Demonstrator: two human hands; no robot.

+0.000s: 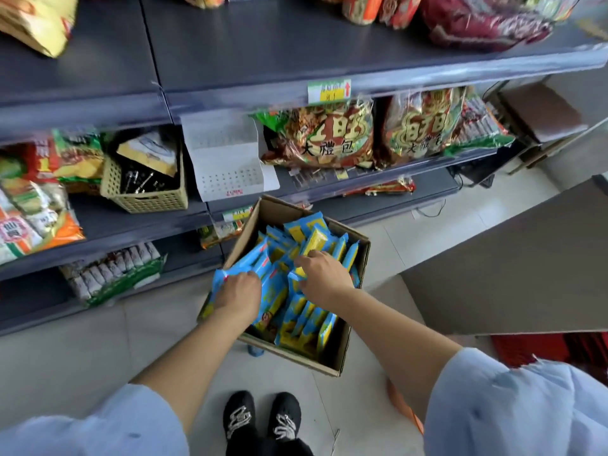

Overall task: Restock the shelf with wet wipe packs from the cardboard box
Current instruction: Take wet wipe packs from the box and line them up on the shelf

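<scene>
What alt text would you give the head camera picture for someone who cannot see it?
A person's left hand and right hand each grip blue-and-yellow wet wipe packs inside an open cardboard box on the floor. Behind the box stand grey shelves holding snack bags.

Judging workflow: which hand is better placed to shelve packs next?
Left, likely: left hand grips several wet wipe packs at the cardboard box's left edge; right hand seems to pinch one inside.

Glossy plastic wipe packs (pixel 297 311), matt cardboard box (pixel 340 352)
</scene>
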